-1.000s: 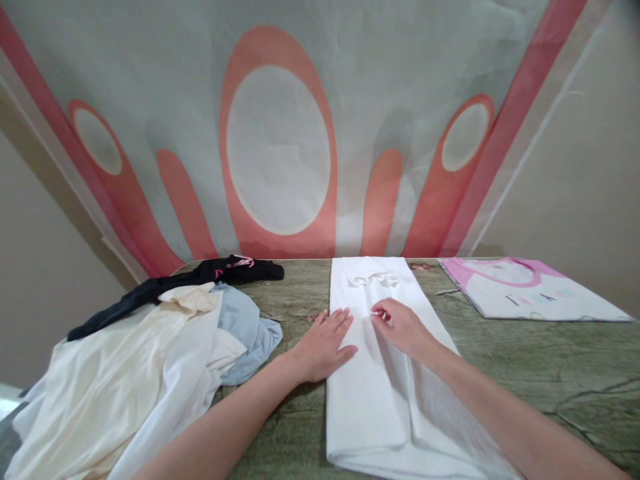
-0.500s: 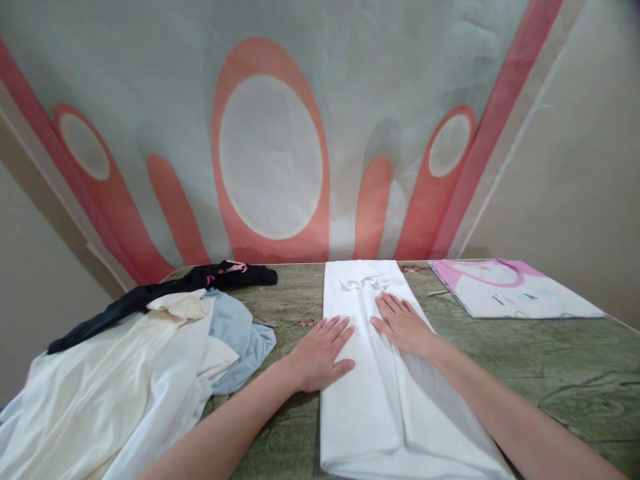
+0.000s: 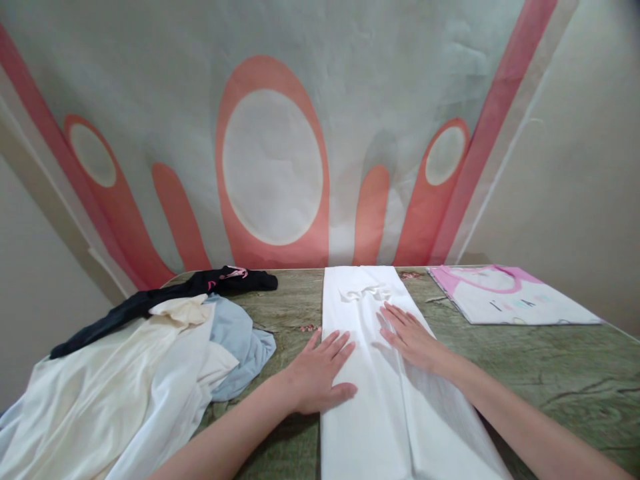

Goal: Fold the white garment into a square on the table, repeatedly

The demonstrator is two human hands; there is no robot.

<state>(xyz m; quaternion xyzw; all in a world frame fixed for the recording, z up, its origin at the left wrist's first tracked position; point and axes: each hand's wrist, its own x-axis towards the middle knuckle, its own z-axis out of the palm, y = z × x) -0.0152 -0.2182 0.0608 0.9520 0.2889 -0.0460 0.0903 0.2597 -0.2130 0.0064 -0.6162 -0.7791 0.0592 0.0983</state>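
In front of me a white garment (image 3: 370, 413), folded into a long strip, runs from the table's far edge toward me. Near its far end the cloth bunches into small gathers, and a lengthwise fold line shows along its middle. My left hand (image 3: 323, 373) rests on the strip's left edge, fingers spread and thumb out over the cloth. On the right half, a bit farther away, my right hand (image 3: 413, 337) has its fingers stretched out over the fabric. Neither hand grips anything. What exact kind of garment this is cannot be made out.
Left on the wood-patterned table (image 3: 295, 300) lies a loose heap of cream and white clothes (image 3: 110, 393), with a light blue garment (image 3: 237, 347) beside it and a black garment (image 3: 150, 303) behind. A folded pink-and-white shirt (image 3: 525, 300) lies far right. A printed wall covering (image 3: 345, 100) rises behind.
Both hands have slid a little nearer to me along the white garment, the right one also slightly outward. The camera's view has tilted up slightly.
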